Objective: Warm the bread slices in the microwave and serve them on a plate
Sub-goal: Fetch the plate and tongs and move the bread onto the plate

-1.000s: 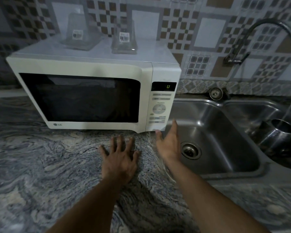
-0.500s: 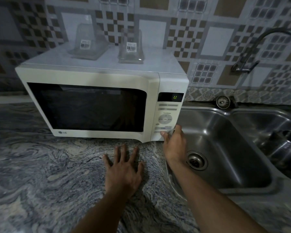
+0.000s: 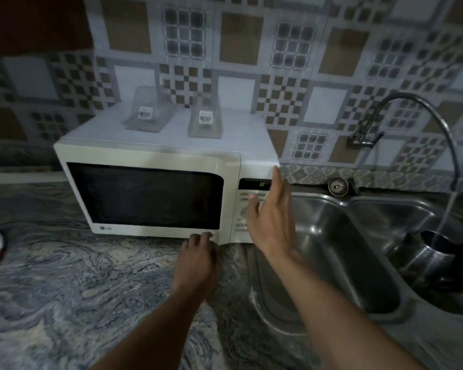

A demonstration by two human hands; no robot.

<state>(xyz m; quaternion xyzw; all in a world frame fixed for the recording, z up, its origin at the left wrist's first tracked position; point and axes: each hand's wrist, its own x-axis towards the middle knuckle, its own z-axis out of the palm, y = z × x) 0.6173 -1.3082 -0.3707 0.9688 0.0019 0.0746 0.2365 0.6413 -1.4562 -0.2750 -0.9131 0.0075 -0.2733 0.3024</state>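
Microwave point(image 3: 254, 161) on the counter point(image 3: 64, 289), door point(image 3: 145, 196) shut, window too dark to show bread slices (couldn't spot them anywhere, honestly). Left hand point(image 3: 195, 263) relaxed, fingertips touching the door's bottom right corner; right hand point(image 3: 267, 217) spread, fingers straight, hovering before the control panel point(image 3: 239, 222), holding nothing. Looked like door-opening time: would've braced the body and pulled gently, not yanked.

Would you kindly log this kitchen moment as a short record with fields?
Microwave: shut, display lit
Left hand: fingertips at the door's lower right corner
Right hand: open, in front of control panel
On microwave: two clear containers, labelled
Sink: tap running into steel pot
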